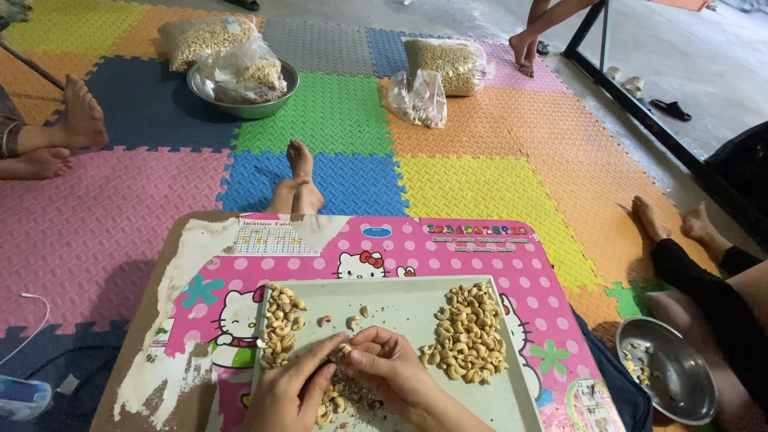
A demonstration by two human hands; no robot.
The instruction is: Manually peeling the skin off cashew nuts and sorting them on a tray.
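Left hand (292,392) and right hand (384,370) meet fingertip to fingertip over the grey tray (512,400) on the bench, both pinched shut on one cashew (344,350). Unsorted nuts (280,324) lie nearer the left hand; peeled pile (468,332) lies right.

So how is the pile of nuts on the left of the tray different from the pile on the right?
The left pile is a narrow strip along the tray's edge; the right pile is wider and bigger. The left pile looks darker, with brownish bits; the right pile looks paler and cleaner. The left pile lies nearer the left hand. Both are curved cashew kernels on the same grey tray.
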